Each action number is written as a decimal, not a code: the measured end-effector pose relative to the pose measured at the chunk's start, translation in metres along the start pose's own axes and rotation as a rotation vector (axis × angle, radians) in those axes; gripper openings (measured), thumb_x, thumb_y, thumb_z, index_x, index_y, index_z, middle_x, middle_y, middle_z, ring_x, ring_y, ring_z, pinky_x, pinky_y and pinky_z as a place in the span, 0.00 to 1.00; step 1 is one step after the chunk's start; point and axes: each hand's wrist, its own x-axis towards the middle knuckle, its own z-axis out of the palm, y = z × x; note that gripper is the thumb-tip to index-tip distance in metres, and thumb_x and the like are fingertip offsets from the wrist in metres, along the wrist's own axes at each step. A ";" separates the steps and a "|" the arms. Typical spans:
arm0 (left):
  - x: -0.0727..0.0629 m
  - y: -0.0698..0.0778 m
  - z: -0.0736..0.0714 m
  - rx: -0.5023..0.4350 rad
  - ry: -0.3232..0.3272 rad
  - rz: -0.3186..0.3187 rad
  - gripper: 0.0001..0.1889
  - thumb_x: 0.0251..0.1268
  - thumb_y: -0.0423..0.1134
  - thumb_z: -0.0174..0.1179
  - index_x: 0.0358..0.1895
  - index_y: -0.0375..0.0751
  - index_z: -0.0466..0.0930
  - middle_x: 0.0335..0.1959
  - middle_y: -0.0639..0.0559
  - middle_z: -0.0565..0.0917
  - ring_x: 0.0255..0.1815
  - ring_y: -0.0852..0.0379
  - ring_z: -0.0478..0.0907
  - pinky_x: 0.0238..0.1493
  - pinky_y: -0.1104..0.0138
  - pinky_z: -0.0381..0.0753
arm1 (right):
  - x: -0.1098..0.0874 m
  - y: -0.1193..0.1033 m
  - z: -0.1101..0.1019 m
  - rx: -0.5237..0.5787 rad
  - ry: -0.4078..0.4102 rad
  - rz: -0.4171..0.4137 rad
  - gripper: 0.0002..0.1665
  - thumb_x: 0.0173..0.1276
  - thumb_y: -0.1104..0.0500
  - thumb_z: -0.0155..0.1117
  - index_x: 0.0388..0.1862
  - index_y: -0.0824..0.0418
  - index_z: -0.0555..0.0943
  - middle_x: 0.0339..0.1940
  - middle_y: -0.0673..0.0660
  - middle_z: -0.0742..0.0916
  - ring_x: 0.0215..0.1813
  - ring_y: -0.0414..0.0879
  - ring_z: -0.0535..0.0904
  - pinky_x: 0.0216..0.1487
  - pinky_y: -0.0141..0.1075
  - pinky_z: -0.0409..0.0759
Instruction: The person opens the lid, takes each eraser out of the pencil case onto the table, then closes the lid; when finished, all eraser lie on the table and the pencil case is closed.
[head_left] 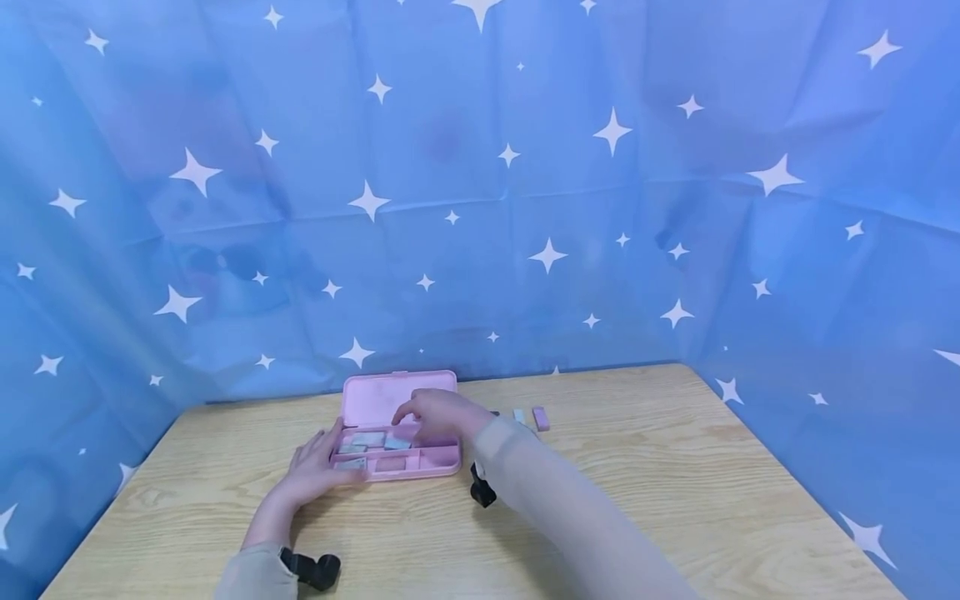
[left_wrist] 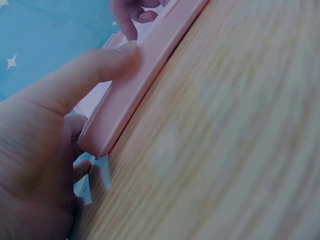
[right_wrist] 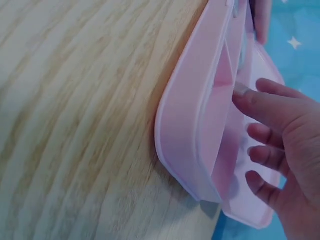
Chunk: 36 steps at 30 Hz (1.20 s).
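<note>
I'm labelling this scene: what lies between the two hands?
In the head view, part of the open pink case, with pale pieces inside, lies between the left hand and the right hand.

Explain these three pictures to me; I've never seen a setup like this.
There's no machine here, just a person's two bare hands. One picture looks forward and down from the head; the other two come from cameras on the left and right wrists. On the wooden table sits a pink case, its lid open, with small pale blocks inside. A pale blue block and a purple block lie to its right. The left hand holds the case's left end. The right hand is over the case, with nothing visibly held.
</note>
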 end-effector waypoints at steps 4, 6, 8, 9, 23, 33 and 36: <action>0.001 0.001 0.000 0.004 0.000 0.006 0.63 0.46 0.61 0.71 0.79 0.42 0.38 0.76 0.29 0.47 0.74 0.29 0.35 0.67 0.32 0.36 | 0.000 -0.002 0.001 -0.037 0.000 -0.024 0.20 0.65 0.54 0.68 0.56 0.43 0.83 0.41 0.47 0.80 0.43 0.37 0.76 0.50 0.30 0.76; 0.000 0.001 0.000 -0.001 -0.001 0.003 0.63 0.46 0.61 0.71 0.79 0.42 0.38 0.76 0.30 0.46 0.74 0.30 0.35 0.66 0.31 0.37 | 0.000 -0.003 0.002 -0.052 -0.003 -0.031 0.20 0.65 0.55 0.69 0.56 0.42 0.83 0.41 0.47 0.80 0.42 0.36 0.75 0.50 0.29 0.75; -0.001 0.002 -0.001 -0.007 -0.003 -0.003 0.63 0.46 0.61 0.71 0.79 0.43 0.38 0.76 0.30 0.46 0.74 0.30 0.34 0.66 0.30 0.38 | 0.001 -0.003 0.003 -0.063 -0.009 -0.034 0.21 0.64 0.56 0.70 0.56 0.42 0.83 0.42 0.47 0.79 0.41 0.36 0.75 0.49 0.28 0.75; -0.001 0.002 -0.001 -0.010 -0.003 -0.005 0.63 0.46 0.61 0.71 0.79 0.43 0.37 0.76 0.30 0.46 0.74 0.30 0.34 0.65 0.30 0.38 | 0.002 -0.003 0.004 -0.068 -0.010 -0.037 0.22 0.64 0.56 0.70 0.56 0.41 0.83 0.41 0.47 0.79 0.40 0.35 0.74 0.48 0.27 0.74; 0.001 0.000 0.000 -0.006 0.005 0.003 0.63 0.46 0.61 0.71 0.79 0.42 0.38 0.76 0.30 0.47 0.74 0.30 0.34 0.66 0.31 0.36 | 0.004 -0.005 0.005 -0.143 -0.036 -0.077 0.28 0.63 0.58 0.71 0.59 0.34 0.80 0.41 0.49 0.76 0.36 0.37 0.71 0.41 0.26 0.72; 0.001 0.000 0.001 -0.005 0.008 -0.003 0.63 0.45 0.61 0.71 0.78 0.42 0.39 0.75 0.29 0.47 0.75 0.30 0.34 0.68 0.34 0.32 | 0.006 -0.004 0.008 -0.160 -0.045 -0.093 0.26 0.64 0.59 0.70 0.57 0.32 0.81 0.42 0.47 0.75 0.36 0.37 0.71 0.40 0.25 0.71; 0.002 0.000 0.001 -0.004 0.007 -0.004 0.63 0.46 0.61 0.71 0.78 0.42 0.39 0.75 0.29 0.47 0.75 0.30 0.34 0.68 0.34 0.32 | 0.006 -0.004 0.008 -0.154 -0.041 -0.096 0.25 0.64 0.59 0.70 0.56 0.33 0.82 0.43 0.47 0.75 0.37 0.37 0.71 0.41 0.25 0.72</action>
